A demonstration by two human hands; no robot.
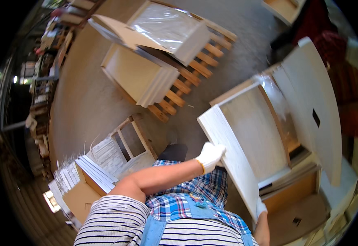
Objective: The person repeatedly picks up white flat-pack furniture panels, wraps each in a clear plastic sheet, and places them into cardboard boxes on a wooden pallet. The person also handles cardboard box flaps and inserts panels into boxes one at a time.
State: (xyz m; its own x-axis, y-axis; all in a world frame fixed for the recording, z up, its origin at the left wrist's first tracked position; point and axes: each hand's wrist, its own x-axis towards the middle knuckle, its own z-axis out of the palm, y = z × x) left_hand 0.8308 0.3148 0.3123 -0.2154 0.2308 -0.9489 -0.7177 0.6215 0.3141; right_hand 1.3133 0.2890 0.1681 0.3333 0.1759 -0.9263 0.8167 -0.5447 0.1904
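Observation:
A long whitewashed wooden board (232, 151) slants in front of me, tilted so its broad face shows. My left hand (211, 157), in a white knit glove, is closed on its near edge around the middle. At the lower end, my right hand (261, 208), also gloved, grips the board; its fingers are partly hidden. Directly beyond the board lies a shallow drawer-like wooden box (250, 123) with a pale panel inside. Whether board and box are joined, I cannot tell. A large curved white panel (310, 106) with a dark cutout stands past the box.
Across the floor, pale furniture pieces (138, 74) and a plastic-wrapped one (166, 28) rest on a slatted pallet (195, 69). To my left are a wooden frame (130, 137), stacked white strips (99, 174) and a cardboard box (80, 201). A brown panel (297, 211) lies right. A person in dark red (322, 33) is at far right.

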